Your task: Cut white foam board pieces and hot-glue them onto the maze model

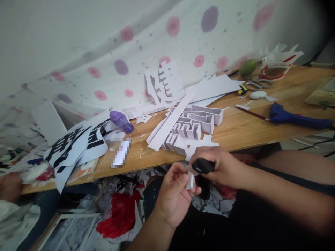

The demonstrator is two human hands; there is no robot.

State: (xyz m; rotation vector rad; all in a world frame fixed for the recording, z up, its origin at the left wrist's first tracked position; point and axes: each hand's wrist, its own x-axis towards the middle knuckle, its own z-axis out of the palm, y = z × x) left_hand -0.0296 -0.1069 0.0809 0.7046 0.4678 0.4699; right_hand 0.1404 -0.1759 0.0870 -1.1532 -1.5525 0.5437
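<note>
My left hand (175,195) is closed in a pinch on a small white strip piece (190,181), held below the table's front edge. My right hand (220,166) is wrapped round a black-handled tool (202,166), right beside that strip. Just above both hands a white foam-board character (190,130) with raised walls lies on the wooden table (243,130).
On the table lie long white strips (170,122), a cut-out character (163,83), printed black-and-white sheets (75,144), a purple object (121,120), a blue glue gun (295,118), scissors (258,83), a green fruit (248,66). Another person's hand (9,186) is at far left. Red plastic (119,216) lies on the floor.
</note>
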